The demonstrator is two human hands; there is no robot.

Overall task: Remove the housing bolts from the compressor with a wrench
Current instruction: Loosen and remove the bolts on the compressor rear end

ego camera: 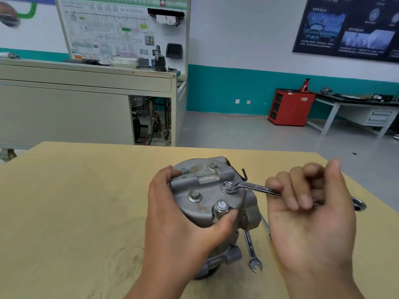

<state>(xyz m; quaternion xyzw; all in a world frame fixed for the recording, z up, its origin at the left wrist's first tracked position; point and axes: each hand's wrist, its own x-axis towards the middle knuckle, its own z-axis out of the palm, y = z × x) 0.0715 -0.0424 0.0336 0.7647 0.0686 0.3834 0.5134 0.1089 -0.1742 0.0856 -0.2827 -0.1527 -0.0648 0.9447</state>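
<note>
Compressor (205, 190), grey cast metal and drum-shaped, stands on end on the pale wooden table (75, 201), and your left hand (181, 216) grasps its housing from the 9 o'clock side. Your right hand (306, 212) curls its fingers round a silver combination wrench (257, 187), whose head sits on the flanged housing bolt (227, 185) at 3 o'clock of the top face. A second silver wrench (250, 247) lies on the table at the compressor's 5 o'clock.

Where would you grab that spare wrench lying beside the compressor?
Pinch the spare wrench by its shank behind the open-end head, from above on the near side: its far end runs up to the compressor, the near end lies free.
</note>
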